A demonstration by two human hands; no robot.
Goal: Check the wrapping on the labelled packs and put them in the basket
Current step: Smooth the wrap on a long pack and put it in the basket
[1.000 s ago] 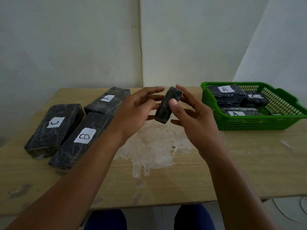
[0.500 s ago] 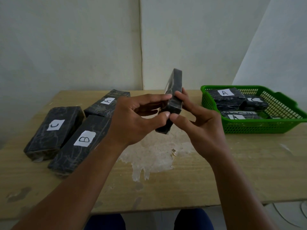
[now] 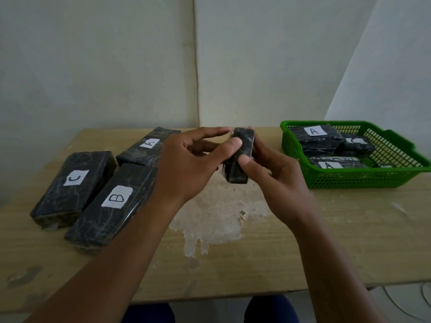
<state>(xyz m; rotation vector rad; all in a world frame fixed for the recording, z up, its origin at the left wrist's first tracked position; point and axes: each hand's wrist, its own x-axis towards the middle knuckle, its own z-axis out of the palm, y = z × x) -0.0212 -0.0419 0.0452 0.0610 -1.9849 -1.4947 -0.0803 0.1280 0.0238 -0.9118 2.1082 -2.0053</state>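
Observation:
A dark marbled pack (image 3: 240, 159) wrapped in clear film is held above the middle of the table, narrow side towards me, its label hidden. My left hand (image 3: 193, 166) grips it from the left with the thumb on its face. My right hand (image 3: 272, 180) grips it from the right. On the table's left lie three more packs: C (image 3: 72, 187), B (image 3: 112, 206) and A (image 3: 147, 145). The green basket (image 3: 363, 180) at the right holds a pack labelled A (image 3: 314, 136), another A (image 3: 333, 163) and a C pack (image 3: 356, 145).
The wooden table (image 3: 349, 241) has a pale worn patch (image 3: 217, 220) in its middle, under my hands. White walls stand close behind the table. My knees in blue show below the front edge.
The held pack was raised and stood upright half a second ago; it has since come down and turned, now lower between both hands. The packs on the table and in the basket have not moved.

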